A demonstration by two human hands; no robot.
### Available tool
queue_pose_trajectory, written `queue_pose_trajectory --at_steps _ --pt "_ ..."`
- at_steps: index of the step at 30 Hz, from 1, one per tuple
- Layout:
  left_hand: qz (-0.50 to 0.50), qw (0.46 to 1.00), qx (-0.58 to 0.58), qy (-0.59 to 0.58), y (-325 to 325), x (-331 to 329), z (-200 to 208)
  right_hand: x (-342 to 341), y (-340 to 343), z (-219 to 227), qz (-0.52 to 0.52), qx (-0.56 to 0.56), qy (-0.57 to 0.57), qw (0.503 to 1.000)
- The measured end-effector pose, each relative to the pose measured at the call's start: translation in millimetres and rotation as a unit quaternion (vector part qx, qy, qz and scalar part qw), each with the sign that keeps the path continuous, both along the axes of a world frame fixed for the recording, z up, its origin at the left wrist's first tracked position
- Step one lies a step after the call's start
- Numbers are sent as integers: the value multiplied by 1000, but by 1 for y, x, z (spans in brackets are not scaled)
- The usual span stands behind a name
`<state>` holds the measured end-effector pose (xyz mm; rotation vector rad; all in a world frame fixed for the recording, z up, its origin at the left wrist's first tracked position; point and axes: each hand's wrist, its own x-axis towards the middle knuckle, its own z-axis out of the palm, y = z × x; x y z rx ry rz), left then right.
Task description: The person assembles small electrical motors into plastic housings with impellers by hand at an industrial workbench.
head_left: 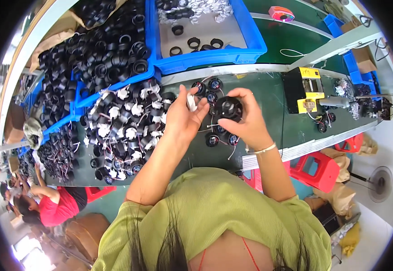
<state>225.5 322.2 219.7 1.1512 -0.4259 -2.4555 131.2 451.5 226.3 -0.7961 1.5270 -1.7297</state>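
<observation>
A green tabletop [274, 95] spans the room, with a pale frame beam [336, 47] slanting over its far right; red plastic stools [326, 174] stand by its near side; the floor [100, 208] is green at left; a round fan [380, 184] shows at right against a pale surface [373, 217], wall or floor unclear; white light [33, 256] glares at lower left, near a brown box [85, 232].

This looks like an assembly workshop: similar wired parts [126, 119] lie heaped on a long green worktop [271, 97], blue crates [210, 61] hold black rings [110, 52], and a yellow-and-black machine [302, 90], red stools [325, 176] and another person [63, 207] stand out nearby.
</observation>
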Motion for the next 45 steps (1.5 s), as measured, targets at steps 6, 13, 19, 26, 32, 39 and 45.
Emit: queue_pose_trajectory --at_steps 6,13,19,26,32,39,45 --pt "26 990 -63 125 12 42 12 39 -2 10 22 -20 22 999" --pt "29 996 -10 89 17 81 16 69 -1 32 60 -54 119 990" --pt "40 990 11 136 20 107 22 89 -5 25 57 -111 -43 991" --pt "68 964 10 256 36 121 27 116 -15 33 -9 -105 49 993" --pt "72 949 -45 302 46 127 32 126 -21 44 9 -115 409 905" --pt "54 933 -183 305 51 132 38 127 -18 47 25 -133 523 841" --pt "8 884 -348 312 52 130 31 127 -19 45 15 -135 518 844"
